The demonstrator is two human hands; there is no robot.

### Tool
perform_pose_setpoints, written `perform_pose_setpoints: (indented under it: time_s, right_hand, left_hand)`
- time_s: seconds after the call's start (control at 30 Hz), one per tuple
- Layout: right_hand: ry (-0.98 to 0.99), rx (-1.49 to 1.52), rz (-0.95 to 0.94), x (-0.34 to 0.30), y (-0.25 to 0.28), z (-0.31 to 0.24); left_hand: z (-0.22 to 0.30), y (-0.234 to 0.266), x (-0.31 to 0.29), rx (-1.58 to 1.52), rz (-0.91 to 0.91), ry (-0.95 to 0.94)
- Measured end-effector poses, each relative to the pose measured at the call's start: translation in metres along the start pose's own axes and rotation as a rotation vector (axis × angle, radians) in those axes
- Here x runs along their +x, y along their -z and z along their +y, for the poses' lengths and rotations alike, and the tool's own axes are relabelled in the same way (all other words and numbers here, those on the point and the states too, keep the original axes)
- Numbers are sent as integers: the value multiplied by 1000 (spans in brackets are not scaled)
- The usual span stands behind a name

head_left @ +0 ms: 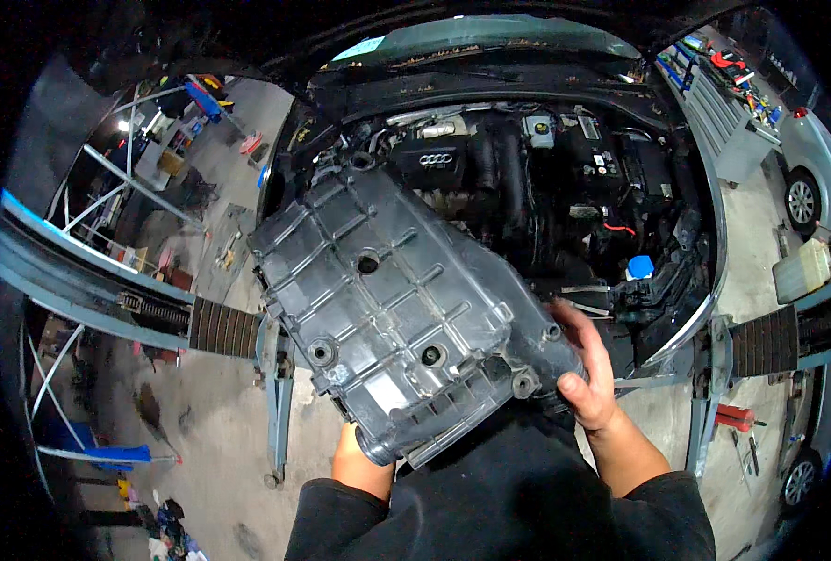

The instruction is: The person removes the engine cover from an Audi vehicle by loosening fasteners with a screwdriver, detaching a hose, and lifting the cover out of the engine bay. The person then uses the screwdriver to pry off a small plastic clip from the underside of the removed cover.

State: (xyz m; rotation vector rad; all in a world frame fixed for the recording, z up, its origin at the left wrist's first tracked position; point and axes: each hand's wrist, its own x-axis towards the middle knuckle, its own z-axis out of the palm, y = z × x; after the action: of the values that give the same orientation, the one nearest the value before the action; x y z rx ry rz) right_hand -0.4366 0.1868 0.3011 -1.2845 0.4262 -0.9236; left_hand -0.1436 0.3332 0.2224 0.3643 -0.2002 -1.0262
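Note:
A large black plastic air filter housing [387, 280], ribbed and with round mounting points, is held up in front of me at a slant. My right hand [586, 369] grips its rounded right end, thumb on the near side and fingers round the far side. Beneath the lower left corner my left hand disappears behind the housing; only the left wrist and forearm [363, 466] show. That arm bears the housing from below, its fingers hidden. Beyond the housing lies the engine bay, with a black engine cover [432, 161] partly in view.
A blue reservoir cap [639, 268] and a battery [595, 150] sit in the bay's right side. Lift arms [126, 304] cross at both sides. A tool cabinet [745, 148] and a pale car [813, 173] stand right; a red tool [734, 418] lies on the floor.

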Motion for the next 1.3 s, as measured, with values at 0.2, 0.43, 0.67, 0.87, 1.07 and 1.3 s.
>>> perform_pose_setpoints:
  time_s: [0.2,0.43,0.67,0.87,1.07,1.3]
  right_hand:
    - [-5,-1,-131,-22,25,6]
    - [-107,53,-156,-48,41,15]
    - [207,-331,-424,-71,13,37]
    - [-163,-139,-258,-107,-7,96]
    - [-119,-1537,26,-113,124,178]
    - [-335,-1833,79,-34,267,195]
  left_hand:
    - [-7,-7,-34,22,28,-59]
    - [11,-17,-91,118,64,-118]
    - [46,27,-153,460,417,-61]
    - [72,65,-215,468,468,-162]
    - [119,97,-292,455,582,-161]
    - [110,83,-354,485,789,-358]
